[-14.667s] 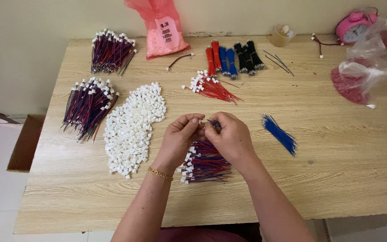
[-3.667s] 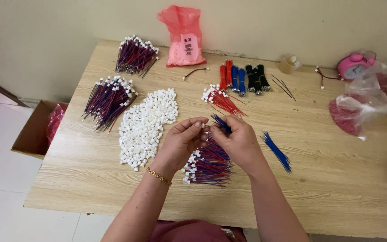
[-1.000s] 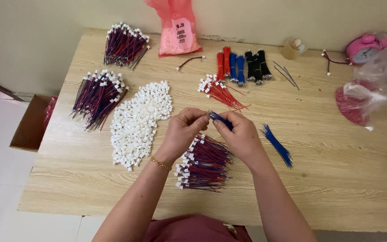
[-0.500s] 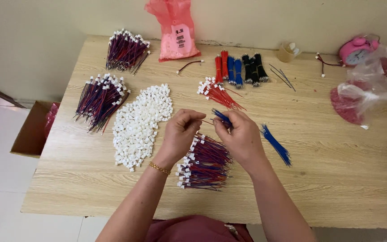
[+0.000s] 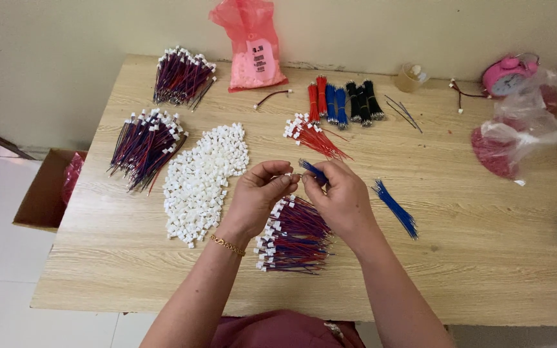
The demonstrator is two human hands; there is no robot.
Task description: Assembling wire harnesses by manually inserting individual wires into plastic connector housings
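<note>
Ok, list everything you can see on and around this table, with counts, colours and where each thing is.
table: one, light wood.
white connectors: one loose pile, left of centre.
finished wire bundles, red and blue with white ends: three, far left, left, under the hands.
red wires with white ends: one fan, centre back.
wire bundles: red, blue, black, back centre.
blue wires: one loose bunch, right of hands.
pink bag: one, back against wall.
pink alarm clock: one, back right.
clear bag: one, red contents, right.
cardboard box: one, floor left.
left hand: pinches a small white piece.
right hand: holds blue wires.
</note>
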